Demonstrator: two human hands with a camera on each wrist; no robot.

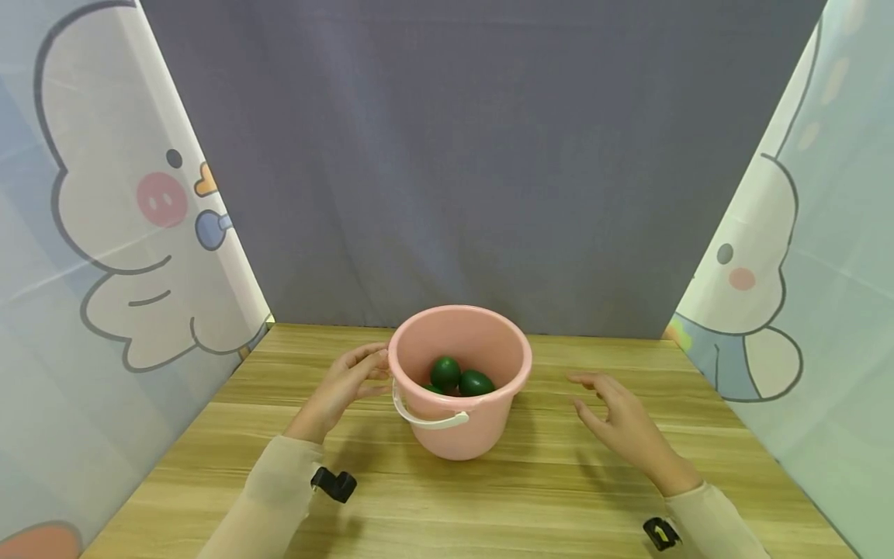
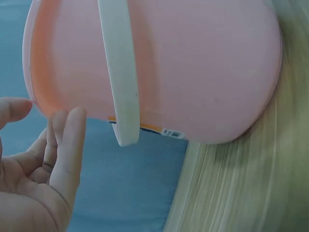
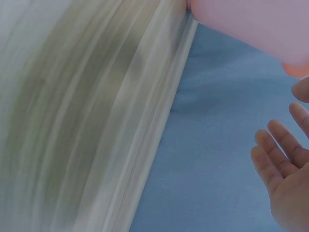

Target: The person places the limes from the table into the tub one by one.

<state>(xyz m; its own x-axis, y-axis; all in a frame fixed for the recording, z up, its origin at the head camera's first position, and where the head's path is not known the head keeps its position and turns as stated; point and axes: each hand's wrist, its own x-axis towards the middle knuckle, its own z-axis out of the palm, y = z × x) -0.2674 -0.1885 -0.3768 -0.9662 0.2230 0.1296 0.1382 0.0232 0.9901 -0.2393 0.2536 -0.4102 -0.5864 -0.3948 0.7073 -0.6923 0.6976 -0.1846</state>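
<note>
A pink bucket (image 1: 461,435) stands on the wooden table, its white handle (image 1: 433,423) hanging down the front left side. Inside lie several dark green roundish fruits (image 1: 476,383), avocado-like in look, with a bit of red low among them. At the bucket's left rim is my left hand (image 1: 345,384), fingers extended, fingertips right at the rim; the left wrist view shows the thumb and fingers (image 2: 67,154) spread beside the pink wall. My right hand (image 1: 621,419) hovers to the right, apart from the bucket, with relaxed fingers and nothing in them.
The wooden table (image 1: 419,512) runs back to a dark grey cloth (image 1: 447,155). Light curtains with cartoon animals (image 1: 140,233) hang on both sides. Small black devices (image 1: 335,484) are worn at both wrists.
</note>
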